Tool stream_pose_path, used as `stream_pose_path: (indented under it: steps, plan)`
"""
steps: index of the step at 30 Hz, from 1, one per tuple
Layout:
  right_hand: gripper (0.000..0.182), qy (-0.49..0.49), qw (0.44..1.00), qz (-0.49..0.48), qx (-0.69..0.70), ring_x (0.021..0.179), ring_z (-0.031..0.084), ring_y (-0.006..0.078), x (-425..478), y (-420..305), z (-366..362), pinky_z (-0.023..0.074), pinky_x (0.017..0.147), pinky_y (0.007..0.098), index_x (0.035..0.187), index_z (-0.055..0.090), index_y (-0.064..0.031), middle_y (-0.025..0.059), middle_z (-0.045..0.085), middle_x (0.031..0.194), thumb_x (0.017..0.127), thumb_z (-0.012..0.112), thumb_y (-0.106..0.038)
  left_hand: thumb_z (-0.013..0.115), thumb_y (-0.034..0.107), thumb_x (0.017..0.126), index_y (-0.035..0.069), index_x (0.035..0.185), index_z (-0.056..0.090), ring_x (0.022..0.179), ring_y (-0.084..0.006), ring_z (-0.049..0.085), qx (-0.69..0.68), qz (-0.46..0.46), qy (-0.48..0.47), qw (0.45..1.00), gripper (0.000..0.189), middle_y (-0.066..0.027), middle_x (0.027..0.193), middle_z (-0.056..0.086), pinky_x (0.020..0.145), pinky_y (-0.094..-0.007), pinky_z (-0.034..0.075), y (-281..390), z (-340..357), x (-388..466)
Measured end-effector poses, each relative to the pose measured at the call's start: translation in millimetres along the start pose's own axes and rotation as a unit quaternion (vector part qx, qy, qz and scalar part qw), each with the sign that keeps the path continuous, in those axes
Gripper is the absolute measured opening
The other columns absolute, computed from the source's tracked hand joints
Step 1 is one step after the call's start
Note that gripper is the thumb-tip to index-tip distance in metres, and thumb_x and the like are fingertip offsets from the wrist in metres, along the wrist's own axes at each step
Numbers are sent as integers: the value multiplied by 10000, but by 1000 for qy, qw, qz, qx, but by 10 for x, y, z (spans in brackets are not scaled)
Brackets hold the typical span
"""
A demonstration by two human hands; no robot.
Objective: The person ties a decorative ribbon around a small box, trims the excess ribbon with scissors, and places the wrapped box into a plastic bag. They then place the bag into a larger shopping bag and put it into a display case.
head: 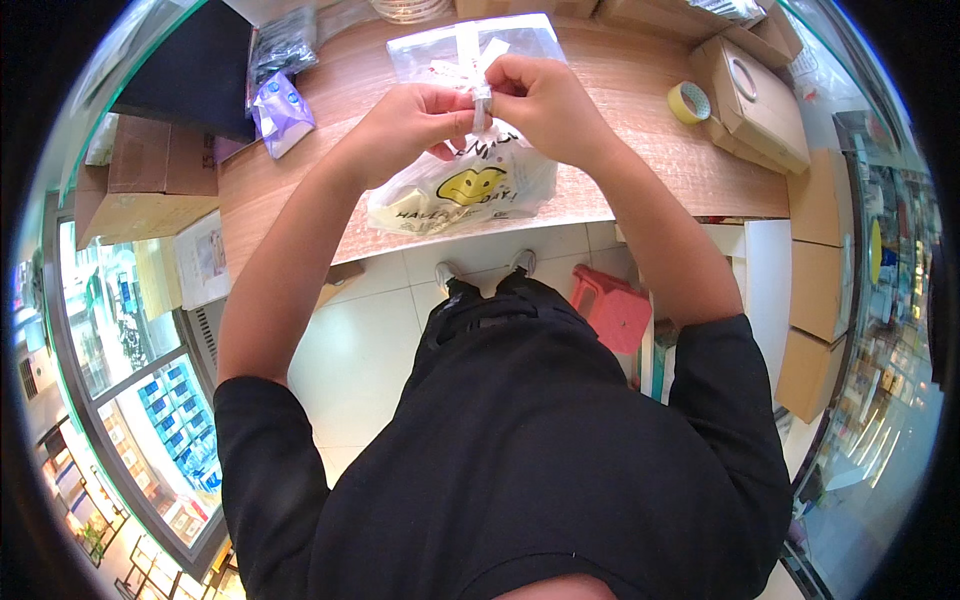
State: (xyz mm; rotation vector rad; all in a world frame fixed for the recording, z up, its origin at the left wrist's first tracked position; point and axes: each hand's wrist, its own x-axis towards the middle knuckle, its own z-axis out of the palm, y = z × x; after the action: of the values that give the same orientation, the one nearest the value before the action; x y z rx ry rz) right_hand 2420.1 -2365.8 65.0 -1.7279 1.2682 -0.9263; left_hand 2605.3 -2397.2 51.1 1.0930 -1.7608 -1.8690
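Note:
A white plastic carrier bag (480, 196) with a yellow smiley print lies on the wooden desk near its front edge. Both hands meet above it at its gathered, twisted top (481, 109). My left hand (424, 120) pinches this gathered plastic between thumb and fingers from the left. From the right, my right hand (536, 97) grips the same part, its fingers curled. White plastic ends stick up between the hands. Just behind them lies a clear plastic box or packet (420, 56) with a white band. Whether the gathered part is knotted or taped cannot be told.
A yellowish tape roll (688, 103) stands at the right by a cardboard box (757, 105) with another ring on it. At the left are a purple packet (282, 115), a black panel (187, 67) and cardboard boxes (154, 176). A red stool (619, 315) stands below the desk.

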Motion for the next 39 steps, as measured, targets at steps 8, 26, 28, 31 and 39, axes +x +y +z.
stream_pose_path:
  steps: [8, 26, 28, 31, 39]
  plan:
    - [221, -95, 976, 59, -189, 589, 422, 98, -272, 192, -423, 340, 539, 271, 808, 572, -8, 25, 492, 630, 855, 588, -223, 579, 190, 719, 56, 689, 534, 639, -305, 574, 507, 145, 203, 825, 144, -124, 692, 569, 558, -388, 449, -121, -63, -186]
    - [188, -81, 896, 144, 411, 624, 524, 69, -19, 195, -184, 406, 511, 202, 959, 571, -30, 76, 626, 875, 927, 399, -99, 530, 106, 824, 57, 751, 477, 526, -89, 474, -205, 19, 54, 977, 103, -36, 641, 533, 484, -227, 375, -54, 20, 58]
    - [187, -115, 976, 108, 150, 632, 530, 91, 7, 171, -173, 406, 531, 212, 945, 564, -32, 78, 620, 855, 929, 394, -109, 524, 111, 820, 46, 735, 466, 527, -132, 475, -103, -29, 17, 994, 122, -66, 621, 524, 496, -261, 378, -66, 0, 73]
    - [167, -111, 982, 33, -148, 679, 540, 141, -5, 245, -139, 425, 610, 258, 919, 558, -28, 65, 601, 791, 912, 418, -119, 531, 129, 800, 21, 739, 441, 548, -226, 464, 345, 134, 61, 927, 153, -124, 615, 489, 532, -331, 381, 23, 0, -17]
    - [199, -109, 980, 62, -155, 740, 567, 132, -122, 69, -198, 443, 647, 270, 986, 596, -42, 78, 620, 811, 858, 453, -91, 539, 135, 797, 22, 829, 479, 598, -223, 518, 285, 108, 128, 944, 131, -111, 701, 547, 569, -322, 422, -82, 41, -149]
